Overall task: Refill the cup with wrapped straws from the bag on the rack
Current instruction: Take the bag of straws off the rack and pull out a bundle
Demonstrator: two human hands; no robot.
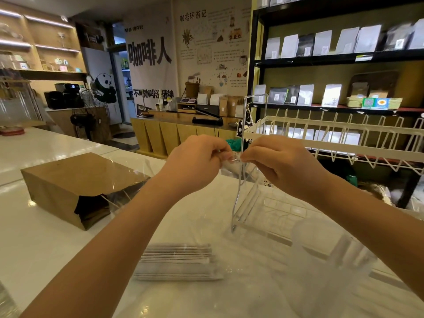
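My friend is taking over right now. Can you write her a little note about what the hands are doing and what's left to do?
Left hand and right hand: both raised over the counter, fingers pinching the top of a clear plastic bag, apparently pulling it open.
Wrapped straws: a bundle lying in the bottom of the bag, low on the white counter.
Cup: frosted, near the right forearm; no straws visible in it.
Rack: white wire, behind the hands.
Done: bag is off the rack.
Left: finish opening the bag, move straws into the cup.
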